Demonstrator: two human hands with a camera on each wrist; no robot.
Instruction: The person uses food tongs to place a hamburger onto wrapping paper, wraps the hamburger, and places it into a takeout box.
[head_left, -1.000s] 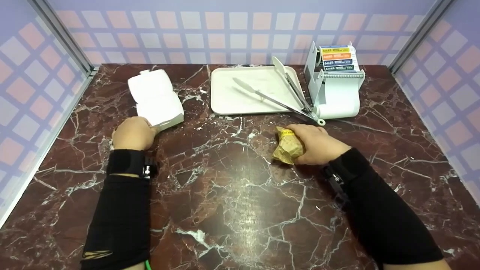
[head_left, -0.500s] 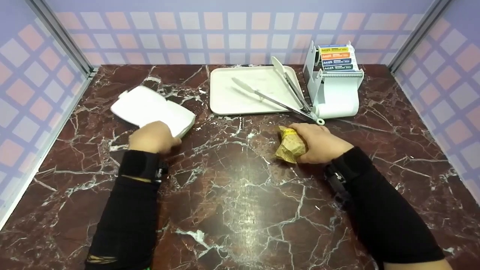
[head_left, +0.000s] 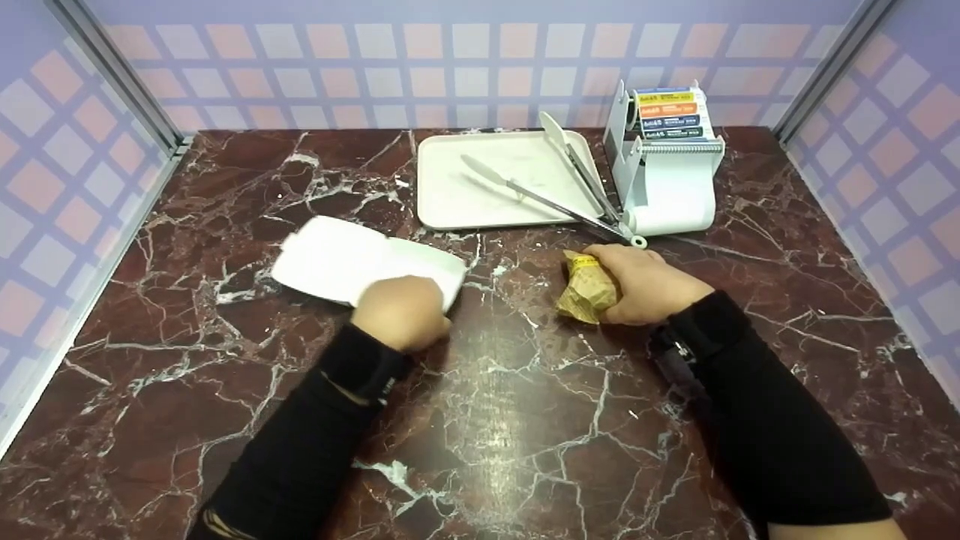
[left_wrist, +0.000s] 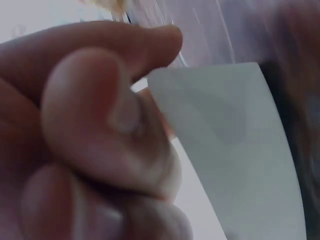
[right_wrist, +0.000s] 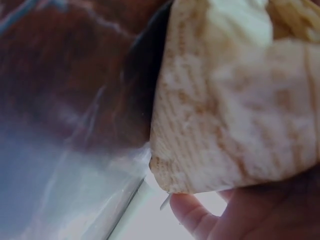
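Observation:
An opened white clamshell box [head_left: 330, 259] lies left of the table's middle, its lid part to the left. My left hand [head_left: 403, 309] grips the near edge of its right half with curled fingers; in the left wrist view the box's side wall [left_wrist: 225, 135] runs beside the fingers, and part of the grip is hidden. To the right, my right hand [head_left: 654, 289] holds a crumpled brown paper-wrapped packet [head_left: 589, 291] with a yellow strip on top. Printed lines on its wrapper [right_wrist: 215, 115] fill much of the right wrist view. What the paper encloses is hidden.
Behind stands a cream tray [head_left: 457, 210] with metal tongs [head_left: 540, 196] lying across its right part. A white label dispenser [head_left: 675, 172] with colored tape rolls is at the back right. Patterned walls border the dark marbled table [head_left: 480, 450].
My left hand has moved right and slightly nearer, dragging and turning the white box so it lies closer to the packet. My right hand and the packet have hardly moved.

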